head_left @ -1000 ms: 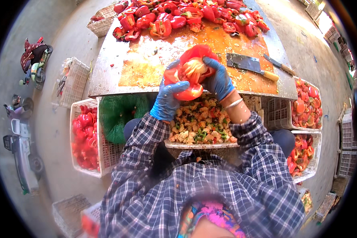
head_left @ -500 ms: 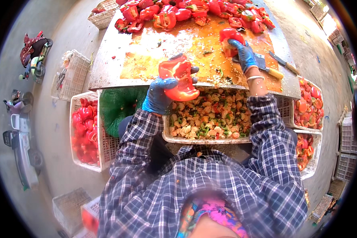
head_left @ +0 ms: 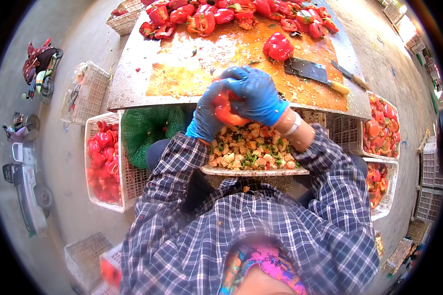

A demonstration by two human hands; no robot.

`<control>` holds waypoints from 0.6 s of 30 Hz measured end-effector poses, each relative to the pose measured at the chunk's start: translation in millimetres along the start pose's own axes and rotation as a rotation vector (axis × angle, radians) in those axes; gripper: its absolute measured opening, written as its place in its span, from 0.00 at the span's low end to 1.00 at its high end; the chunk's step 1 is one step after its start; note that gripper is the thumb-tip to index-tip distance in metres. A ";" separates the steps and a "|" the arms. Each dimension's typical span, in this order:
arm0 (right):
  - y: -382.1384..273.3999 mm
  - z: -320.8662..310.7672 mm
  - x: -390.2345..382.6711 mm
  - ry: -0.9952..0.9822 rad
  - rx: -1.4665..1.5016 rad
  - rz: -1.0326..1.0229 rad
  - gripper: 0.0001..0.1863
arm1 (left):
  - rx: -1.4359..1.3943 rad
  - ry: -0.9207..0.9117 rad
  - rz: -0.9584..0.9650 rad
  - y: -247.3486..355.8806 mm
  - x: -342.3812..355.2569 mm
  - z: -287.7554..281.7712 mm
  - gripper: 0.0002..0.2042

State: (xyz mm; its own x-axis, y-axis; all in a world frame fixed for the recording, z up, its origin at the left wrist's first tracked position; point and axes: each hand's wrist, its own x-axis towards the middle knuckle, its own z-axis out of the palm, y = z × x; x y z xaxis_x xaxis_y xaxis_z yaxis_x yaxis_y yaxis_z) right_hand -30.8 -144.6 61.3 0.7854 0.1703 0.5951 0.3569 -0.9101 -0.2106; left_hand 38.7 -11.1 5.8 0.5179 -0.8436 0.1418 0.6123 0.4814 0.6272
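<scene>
Both my hands wear blue gloves and meet over the near edge of the table. My left hand (head_left: 206, 114) is closed round a red bell pepper (head_left: 226, 109), cut open. My right hand (head_left: 259, 94) covers the pepper from above and right, fingers curled against it; the fingertips are partly hidden. Below them sits a crate of pepper cores and seeds (head_left: 251, 150). On the wet table (head_left: 182, 73) a whole-looking red pepper (head_left: 278, 46) lies beside a cleaver (head_left: 314, 73) with a wooden handle. To its right is a narrower knife (head_left: 350, 75).
A heap of red peppers (head_left: 224, 15) covers the table's far side. Crates of peppers stand left (head_left: 103, 147) and right (head_left: 380, 130), another (head_left: 377, 184) nearer on the right. Green netting (head_left: 145, 132) hangs beside the left crate. A scooter (head_left: 27, 182) stands far left.
My right hand has let go of a pepper on the table beside the cleaver and come down left onto the cut pepper in my left hand.
</scene>
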 end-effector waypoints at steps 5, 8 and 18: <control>59.6 43.8 -29.4 0.180 1.002 0.823 0.09 | 0.132 0.300 -0.055 -3.8 -0.6 -9.4 0.23; 113.8 29.5 -59.3 0.243 0.111 0.562 0.13 | 0.381 0.466 0.164 57.2 -14.8 -28.4 0.21; 262.2 -6.3 -39.5 0.036 -0.016 0.888 0.38 | 2.233 1.591 0.258 283.2 -221.8 -152.1 0.37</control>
State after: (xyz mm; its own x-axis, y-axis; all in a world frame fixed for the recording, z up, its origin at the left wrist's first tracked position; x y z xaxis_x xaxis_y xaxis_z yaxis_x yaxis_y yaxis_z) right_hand 28.6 -392.3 -12.5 0.7526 -0.6125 0.2418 -0.3835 -0.7061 -0.5953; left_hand 188.1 348.5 35.5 0.7935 0.1812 0.5809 0.0302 -0.9652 0.2597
